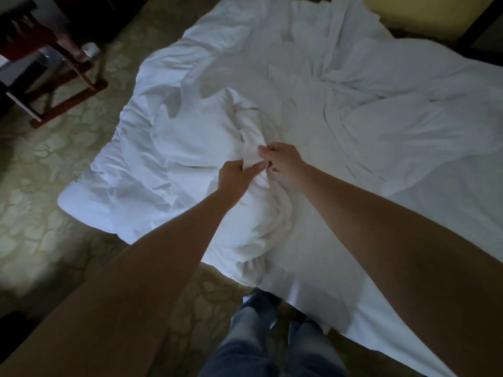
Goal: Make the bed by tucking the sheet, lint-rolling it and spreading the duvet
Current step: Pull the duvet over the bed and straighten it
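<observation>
A crumpled white duvet (190,137) lies bunched over the left part of the bed and spills onto the carpet at the left. Under it a white sheet (394,148) covers the mattress, wrinkled toward the right. My left hand (236,178) pinches a raised fold of the duvet between thumb and fingers. My right hand (283,161) grips the same fold just to the right, the two hands almost touching. The fold rises between them and runs up and away from me. No lint roller is visible.
Patterned beige carpet (40,172) spreads to the left and near my legs in blue jeans (261,338). A dark red wooden chair or rack (54,74) stands at the top left with a plastic bottle (91,49) beside it. A yellowish headboard or wall (424,14) sits at the top right.
</observation>
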